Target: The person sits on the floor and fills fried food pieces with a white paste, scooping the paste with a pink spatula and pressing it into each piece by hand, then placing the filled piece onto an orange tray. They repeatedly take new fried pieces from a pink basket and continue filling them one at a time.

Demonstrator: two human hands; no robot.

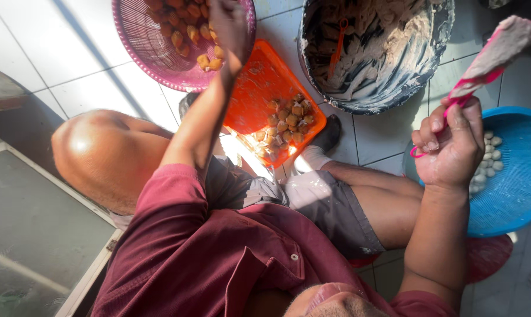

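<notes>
My right hand (450,147) grips the pink spatula (488,58) by its stiff handle (paste-caked, likely slippery); my left hand (227,23) reaches the basket (142,41), grip unclear.

Single head-worn view, looking steeply down and slightly forward over the wearer's chin, maroon shirt (218,258) and bent knees to the white tiled floor (60,53). Close range: the torso fills the lower frame. A pink basket (142,41), orange tray (259,88), grey tub (388,88) and blue basket (518,176) ring the top and right edges, partly cropped.
</notes>
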